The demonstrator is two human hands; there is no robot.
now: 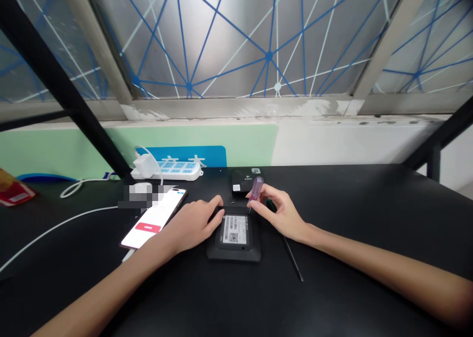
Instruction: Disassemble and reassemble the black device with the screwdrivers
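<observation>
- Black plastic seems to make the body of the flat device (235, 248), which lies on the middle of the tabletop (332, 297), its white label (235, 229) facing up.
- I judge it light and stiff, rather smooth, so it could slide when pushed; its side edges look the best place to hold.
- The left hand (195, 223) is at its far left corner, thumb and first finger a little apart; whether they clamp the edge, I cannot tell.
- The right hand (279, 211) has its fingers closed on the purple handle of a small screwdriver (256, 186), nearly upright, with the tip at the far right corner of the device. This handle looks light, and its thin shaft could slip.
- Beside the right hand, a longer screwdriver (291, 258) lies slanted.
- Behind the device, a black box (243, 182) sits near the far edge.
- Toward the left edge are a lit phone (155, 221) and, at the far edge, a white power strip (177, 170).
- Beyond the far edge stand a green and white wall (314, 142) and a window (236, 41) with blue lines.
</observation>
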